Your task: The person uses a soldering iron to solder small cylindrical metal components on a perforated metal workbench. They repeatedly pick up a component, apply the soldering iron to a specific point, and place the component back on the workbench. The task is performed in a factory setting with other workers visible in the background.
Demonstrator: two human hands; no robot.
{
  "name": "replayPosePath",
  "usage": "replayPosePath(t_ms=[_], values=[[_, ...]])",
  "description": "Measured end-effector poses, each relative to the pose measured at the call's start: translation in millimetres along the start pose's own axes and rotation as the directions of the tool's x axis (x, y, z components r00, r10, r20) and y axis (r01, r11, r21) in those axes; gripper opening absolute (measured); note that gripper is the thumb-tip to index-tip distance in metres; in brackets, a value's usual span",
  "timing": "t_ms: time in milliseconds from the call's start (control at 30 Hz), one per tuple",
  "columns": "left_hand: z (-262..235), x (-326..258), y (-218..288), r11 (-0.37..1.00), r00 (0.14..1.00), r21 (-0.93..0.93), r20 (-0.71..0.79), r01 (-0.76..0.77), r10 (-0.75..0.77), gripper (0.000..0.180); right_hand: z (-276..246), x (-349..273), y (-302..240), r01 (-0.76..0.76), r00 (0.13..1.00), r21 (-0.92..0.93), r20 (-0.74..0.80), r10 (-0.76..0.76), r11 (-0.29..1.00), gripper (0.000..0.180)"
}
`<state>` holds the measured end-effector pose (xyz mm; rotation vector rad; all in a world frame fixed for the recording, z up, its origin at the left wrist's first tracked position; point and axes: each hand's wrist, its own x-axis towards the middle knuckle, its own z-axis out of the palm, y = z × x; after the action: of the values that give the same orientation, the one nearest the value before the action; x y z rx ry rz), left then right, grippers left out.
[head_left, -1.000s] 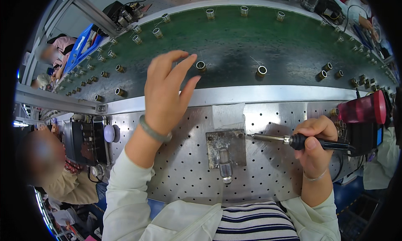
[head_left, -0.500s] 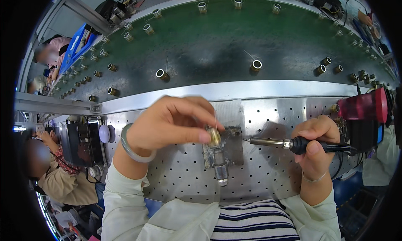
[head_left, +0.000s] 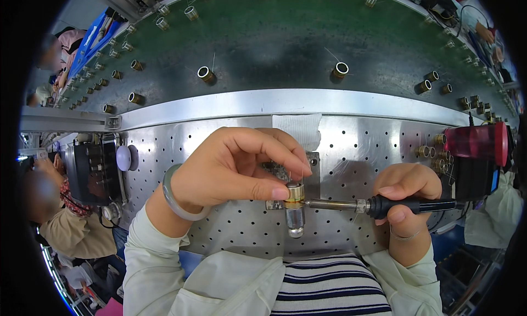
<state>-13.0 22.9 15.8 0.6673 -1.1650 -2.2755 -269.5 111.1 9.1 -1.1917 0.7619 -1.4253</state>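
My left hand (head_left: 236,165) pinches a small brass-coloured wire coil (head_left: 295,192) by its upper end, thumb on its left side. Thin wires stand up from the coil near my fingertips. The coil sits upright on a shiny metal post (head_left: 295,220). My right hand (head_left: 409,189) is closed round the black handle of a soldering iron (head_left: 335,204). The iron lies nearly level, and its tip meets the coil's lower right side. Behind the coil is a dark, stained metal block (head_left: 313,176), partly hidden by my left hand.
A perforated metal tabletop (head_left: 230,233) lies under my hands, with a white paper pad (head_left: 299,128) at its back. Beyond a metal rail (head_left: 247,103) runs a green belt (head_left: 258,47) carrying several coils. A red-and-black unit (head_left: 475,146) stands right, near more coils. A co-worker (head_left: 77,222) sits left.
My left hand and the coil have come down onto the post. The soldering iron has moved left and slightly nearer me, from a gap to contact with the coil.
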Motion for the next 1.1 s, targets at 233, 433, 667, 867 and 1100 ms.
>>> replayPosePath(t_ms=[233,433,667,867,1100], values=[[0.5,-1.7,1.8,0.997,0.999,0.062,0.017,-0.048,0.047,0.018,-0.7,2.6,2.9,0.025,0.999,0.008,0.039,-0.025,1.000,0.024],[1.4,-2.9,-0.1,0.992,0.997,0.090,0.001,-0.083,0.083,0.013,-0.2,4.1,3.2,0.059,0.996,-0.004,0.067,-0.059,0.998,0.026],[0.7,-3.1,-4.6,0.990,0.993,0.064,0.011,-0.122,0.121,0.013,-1.6,4.7,4.2,0.047,0.996,-0.007,0.071,-0.046,0.999,0.028],[-1.9,-2.8,-6.2,0.988,0.990,0.071,0.036,-0.139,0.137,0.015,0.2,4.7,4.8,0.034,0.998,0.024,0.053,-0.036,0.999,0.027],[-1.2,-1.4,-5.9,0.987,0.989,0.075,0.043,-0.143,0.140,0.014,-3.7,7.3,4.8,0.048,0.995,-0.006,0.093,-0.047,0.999,0.026]])
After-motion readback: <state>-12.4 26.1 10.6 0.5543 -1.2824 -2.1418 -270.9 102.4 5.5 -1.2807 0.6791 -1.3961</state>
